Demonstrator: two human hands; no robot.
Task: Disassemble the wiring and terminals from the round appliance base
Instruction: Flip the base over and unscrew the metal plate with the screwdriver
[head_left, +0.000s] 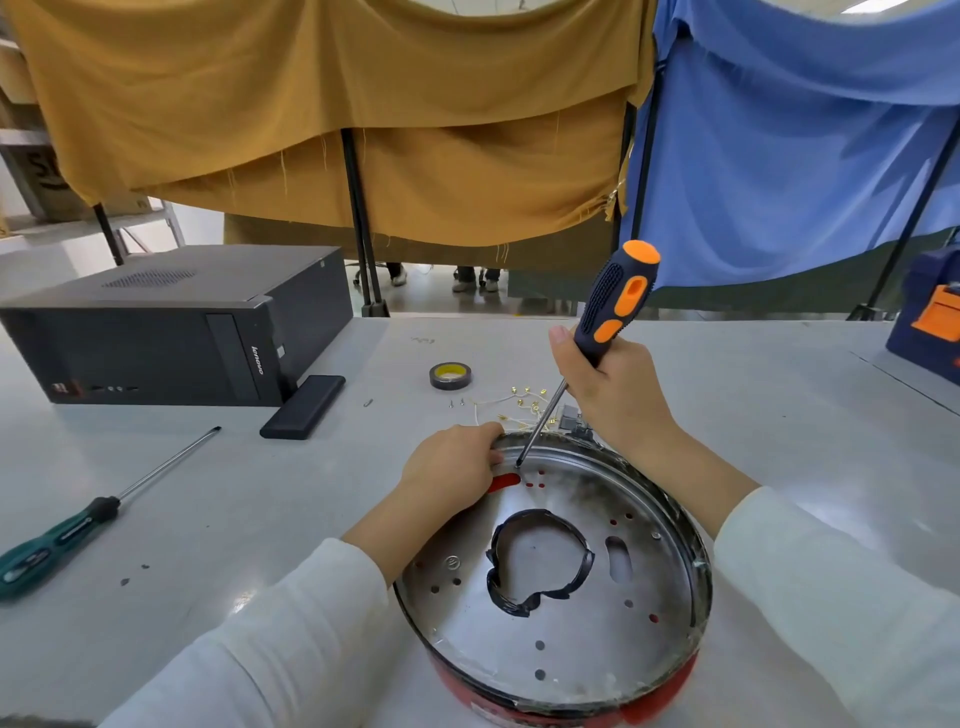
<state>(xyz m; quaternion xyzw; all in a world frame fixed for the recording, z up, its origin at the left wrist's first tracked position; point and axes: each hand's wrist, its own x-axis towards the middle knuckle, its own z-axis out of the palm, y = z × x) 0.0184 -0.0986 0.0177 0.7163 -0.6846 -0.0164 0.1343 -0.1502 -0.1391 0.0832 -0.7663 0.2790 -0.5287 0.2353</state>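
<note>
My left hand (451, 462) grips the far rim of the round base (561, 577) on the table (218, 519) — my right hand (613, 389) wraps the screwdriver (597, 332), tip inside that rim. I should keep the blade seated and the base pinned — a slip would hit my fingers.

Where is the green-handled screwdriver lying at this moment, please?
In the head view the green-handled screwdriver lies untouched on the table at far left, in front of the black computer case and left of the left hand.
</note>
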